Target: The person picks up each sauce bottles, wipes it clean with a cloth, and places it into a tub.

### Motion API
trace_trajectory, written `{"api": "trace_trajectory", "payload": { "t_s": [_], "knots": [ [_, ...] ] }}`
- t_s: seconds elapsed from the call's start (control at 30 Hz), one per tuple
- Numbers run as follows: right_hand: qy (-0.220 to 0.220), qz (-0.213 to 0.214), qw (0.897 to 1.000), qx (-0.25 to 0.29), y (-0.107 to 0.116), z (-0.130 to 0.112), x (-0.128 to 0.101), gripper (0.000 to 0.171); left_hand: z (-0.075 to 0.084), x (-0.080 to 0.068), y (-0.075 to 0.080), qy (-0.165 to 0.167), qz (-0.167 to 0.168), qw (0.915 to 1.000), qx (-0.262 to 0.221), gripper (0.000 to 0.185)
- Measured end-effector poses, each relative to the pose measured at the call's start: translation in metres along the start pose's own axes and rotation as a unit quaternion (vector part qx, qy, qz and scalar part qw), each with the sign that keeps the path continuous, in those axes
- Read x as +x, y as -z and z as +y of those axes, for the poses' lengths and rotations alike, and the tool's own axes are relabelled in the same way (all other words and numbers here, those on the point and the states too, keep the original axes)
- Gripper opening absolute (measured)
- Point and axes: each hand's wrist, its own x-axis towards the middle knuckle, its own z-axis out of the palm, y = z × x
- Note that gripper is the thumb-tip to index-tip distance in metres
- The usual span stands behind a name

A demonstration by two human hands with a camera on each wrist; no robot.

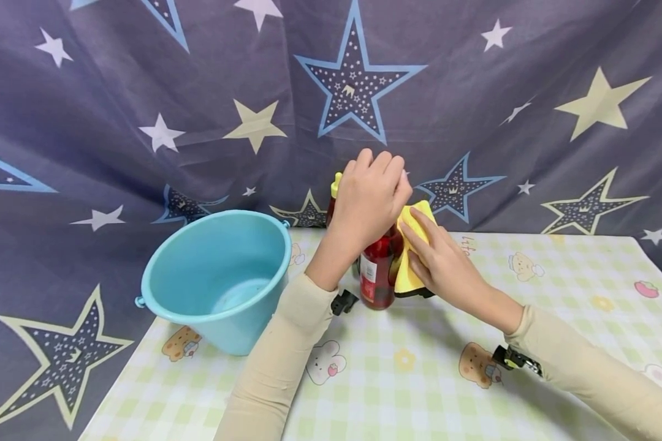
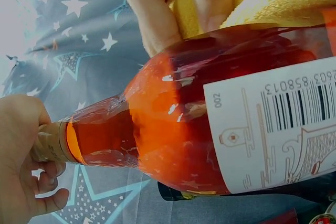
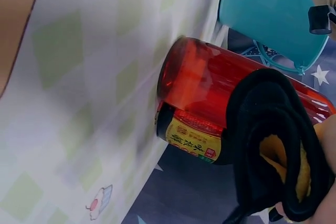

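Note:
A glass bottle of red liquid (image 1: 377, 288) stands on the table with a white barcode label (image 2: 278, 124) on its side. My left hand (image 1: 371, 196) grips it from above; in the left wrist view the fingers curl round its capped neck (image 2: 55, 142). My right hand (image 1: 449, 266) holds a folded yellow cloth (image 1: 408, 278) with a dark edge against the bottle's right side. In the right wrist view the cloth's dark border (image 3: 262, 93) hides part of the bottle.
A light blue bucket (image 1: 215, 269) stands at the table's left. Close behind the held bottle are a bottle with a yellow nozzle cap (image 1: 336, 185) and a dark one with a yellow label (image 3: 191, 141). A star-patterned curtain (image 1: 474, 110) hangs behind the checked tablecloth (image 1: 375, 386).

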Motion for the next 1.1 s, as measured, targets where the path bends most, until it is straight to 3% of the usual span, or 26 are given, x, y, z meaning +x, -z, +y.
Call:
{"api": "trace_trajectory", "payload": {
  "t_s": [0.4, 1.1],
  "knots": [
    [-0.038, -0.074, 0.996, 0.012, -0.011, -0.003, -0.011, 0.05, 0.0, -0.001, -0.002, 0.001, 0.004, 0.9999, -0.015, 0.025],
    [-0.068, -0.111, 0.991, 0.022, -0.015, -0.006, -0.017, 0.047, 0.0, -0.001, -0.001, 0.002, 0.006, 0.9999, -0.01, 0.023]
  ]
}}
